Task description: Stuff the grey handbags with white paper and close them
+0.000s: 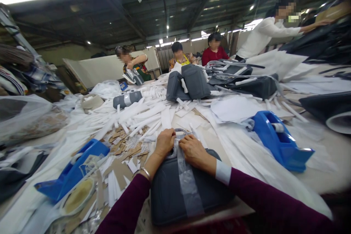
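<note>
A dark grey handbag [167, 193] lies on the table right in front of me. A clear plastic strip [188, 186] runs down the middle of its face. At the bag's far edge, near its grey handle [182, 131], my left hand [165, 142] and my right hand [193, 150] work close together. The fingers of both are bent and pinched at the top end of the strip. What exactly lies between the fingertips is partly hidden, but the right hand's fingers press on the strip.
Blue tape dispensers stand to the left [74, 168] and right [279, 140]. Cardboard pieces [126, 146] and white paper rolls [148, 117] litter the table. More grey bags [194, 82] are piled ahead. Several people, one in a white top [264, 34], work across the table.
</note>
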Available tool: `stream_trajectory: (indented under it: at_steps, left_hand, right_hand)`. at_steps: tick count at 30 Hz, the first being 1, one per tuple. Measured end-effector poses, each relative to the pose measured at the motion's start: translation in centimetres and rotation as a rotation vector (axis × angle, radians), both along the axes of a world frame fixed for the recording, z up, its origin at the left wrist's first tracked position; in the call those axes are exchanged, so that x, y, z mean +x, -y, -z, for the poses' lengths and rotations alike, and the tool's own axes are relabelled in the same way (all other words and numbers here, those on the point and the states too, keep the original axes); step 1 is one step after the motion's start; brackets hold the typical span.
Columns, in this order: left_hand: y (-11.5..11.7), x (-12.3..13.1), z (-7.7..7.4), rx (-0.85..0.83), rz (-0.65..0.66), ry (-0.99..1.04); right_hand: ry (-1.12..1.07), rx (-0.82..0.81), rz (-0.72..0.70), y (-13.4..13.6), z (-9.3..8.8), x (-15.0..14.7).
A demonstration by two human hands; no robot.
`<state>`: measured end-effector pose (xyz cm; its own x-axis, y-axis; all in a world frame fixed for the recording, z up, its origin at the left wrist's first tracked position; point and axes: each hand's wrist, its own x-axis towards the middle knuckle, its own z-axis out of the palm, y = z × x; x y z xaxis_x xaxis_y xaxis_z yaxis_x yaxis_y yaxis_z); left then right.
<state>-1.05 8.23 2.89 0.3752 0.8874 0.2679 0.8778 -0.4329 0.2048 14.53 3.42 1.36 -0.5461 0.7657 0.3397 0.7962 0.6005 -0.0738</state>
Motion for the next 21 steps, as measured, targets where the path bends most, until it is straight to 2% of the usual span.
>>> stream_trajectory:
  at_steps: [3,5,10,15,18,21]
  left_hand:
    - [1.0,-1.4,0.0,-0.009,0.211,0.090]
    - [1.4,-2.3,0.1,-0.049,0.284,0.088]
    - [1.3,-3.1,-0.1,-0.159,0.322,0.081]
    - [1.6,-0.7,-0.8,-0.041,0.332,0.130]
    - [2.2,1.0,-0.4,-0.040,0.382,0.218]
    - [2.6,1.6,0.2,0.001,0.391,0.175]
  right_hand:
    - [-0.004,0.021,-0.012,0.2,-0.2,0.0]
    - [-0.010,0.034,-0.026,0.4,-0.4,0.1]
    - [0.027,0.054,-0.056,0.6,-0.4,0.2]
    - [0.004,0.094,-0.073,0.4,-0.7,0.5]
    - [-0.188,0.072,-0.048,1.5,-1.5,1.7]
    - [-0.579,0.055,0.098,4.1,-1.7,4.1]
